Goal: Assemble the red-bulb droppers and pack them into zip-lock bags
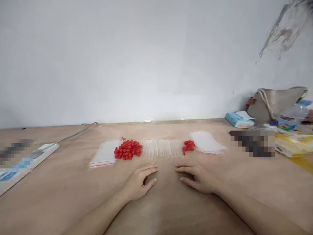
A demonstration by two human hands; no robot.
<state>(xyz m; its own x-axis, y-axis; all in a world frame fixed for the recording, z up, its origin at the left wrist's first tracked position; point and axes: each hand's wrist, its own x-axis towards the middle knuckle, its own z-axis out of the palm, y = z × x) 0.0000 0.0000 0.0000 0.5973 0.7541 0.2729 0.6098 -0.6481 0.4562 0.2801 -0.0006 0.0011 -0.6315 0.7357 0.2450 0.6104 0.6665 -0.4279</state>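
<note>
Head cam is looking down at a row of thin clear sticks, which is lying just past the fingertips of both hands, pretty much ahead of the gap between them. A big heap of red pieces is sitting right at the row's left end, ahead of the left hand, and a much smaller red cluster is sitting at the other end, ahead of the right hand.

Both hands are resting on the wooden tabletop, fingers pointing inward at each other with bare wood between. On each one the thumb is sticking out apart from the fingers, and the fingers themselves are lying close together.

Further out, a white stack with red lines is lying ahead and left of the left hand, next to the heap; another white stack is lying ahead of the right hand, slightly to its right. Can't tell if they're bags or sheets.

Way off to the right hand's right, a blue tissue pack is sitting near the wall, with a grey bag standing beside it and some yellow packaging lying closer. Far left of the left hand, a grey cable is running back toward the wall.
</note>
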